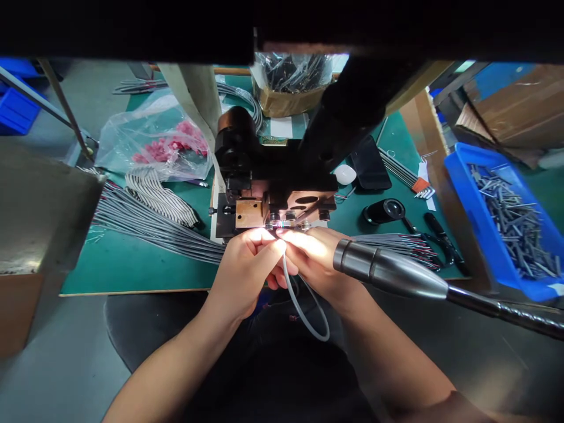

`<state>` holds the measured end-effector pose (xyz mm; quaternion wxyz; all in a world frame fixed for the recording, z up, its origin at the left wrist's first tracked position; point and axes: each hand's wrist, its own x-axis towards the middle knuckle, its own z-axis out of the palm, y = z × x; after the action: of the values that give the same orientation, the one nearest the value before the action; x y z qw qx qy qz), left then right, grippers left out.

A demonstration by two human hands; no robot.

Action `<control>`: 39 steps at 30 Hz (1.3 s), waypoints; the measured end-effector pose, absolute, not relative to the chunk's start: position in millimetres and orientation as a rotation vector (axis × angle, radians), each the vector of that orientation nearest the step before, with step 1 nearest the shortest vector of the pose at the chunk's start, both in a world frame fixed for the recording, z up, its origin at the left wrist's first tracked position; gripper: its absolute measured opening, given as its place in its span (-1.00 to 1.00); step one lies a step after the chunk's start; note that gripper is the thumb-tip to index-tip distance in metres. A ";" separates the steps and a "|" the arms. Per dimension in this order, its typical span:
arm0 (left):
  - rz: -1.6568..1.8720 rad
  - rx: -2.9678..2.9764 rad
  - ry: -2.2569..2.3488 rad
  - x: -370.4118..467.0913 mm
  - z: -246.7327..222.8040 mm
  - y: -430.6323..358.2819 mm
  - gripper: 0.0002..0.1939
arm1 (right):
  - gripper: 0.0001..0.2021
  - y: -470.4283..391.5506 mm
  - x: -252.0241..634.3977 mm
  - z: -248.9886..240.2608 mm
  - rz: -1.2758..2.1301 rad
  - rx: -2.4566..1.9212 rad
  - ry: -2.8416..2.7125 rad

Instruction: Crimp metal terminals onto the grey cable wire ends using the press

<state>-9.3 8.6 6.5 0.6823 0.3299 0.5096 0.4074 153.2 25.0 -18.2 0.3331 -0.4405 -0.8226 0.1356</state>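
Observation:
Both hands meet under the head of a dark press machine (282, 200). My left hand (247, 267) pinches a grey cable (293, 299) between thumb and fingers, and the cable loops down below the hands. Close beside it, my right hand (315, 255) is closed too, its fingertips at the cable's end. Small coloured wires (279, 224) show in bright light at the machine's tooling, just above the fingertips. The exact grip of the right fingers is partly hidden by glare and by a metal gooseneck lamp (388, 270) in front of the wrist.
Grey cable bundles (163, 226) lie left on the green table (132, 270), with more cables (396, 247) at right. A plastic bag of pink parts (171, 147) sits back left. A black cylinder (384, 210), a phone (370, 164) and a blue bin (489, 235) are on the right.

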 end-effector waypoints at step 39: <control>0.972 0.683 1.147 -7.9 4.7 6.8 -0.79 | -0.41 0.8 173.7 -23.5 0.314 -0.918 -2.107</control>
<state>-7.9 6.8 4.7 0.6781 0.3042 0.5104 0.4326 173.7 0.8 -23.5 0.3997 -0.3628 -0.8326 0.1240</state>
